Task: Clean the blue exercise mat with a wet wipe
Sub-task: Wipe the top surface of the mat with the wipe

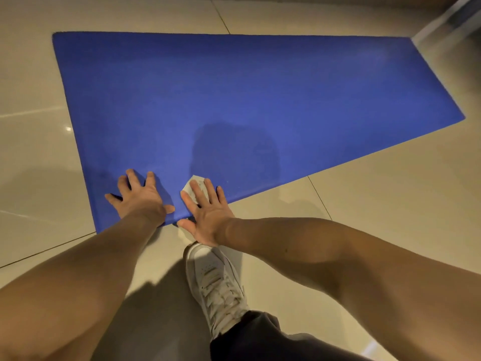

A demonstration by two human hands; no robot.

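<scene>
Now right hand [208, 214] flat, grip wide, pressing wet wipe [188, 188] onto blue mat [234, 87]; left hand [140, 198] splayed alongside, grip wide.

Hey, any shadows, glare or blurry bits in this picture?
Head view: dim warm light, with a soft shadow on the blue mat beyond the wet wipe under the right hand. Head view: a small glare spot on the floor tiles at left, a blurred top-right corner, and wide-angle stretching at the edges.

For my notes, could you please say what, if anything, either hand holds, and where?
Nothing is gripped: the right hand presses the wet wipe flat onto the mat; the left hand lies flat beside.
</scene>
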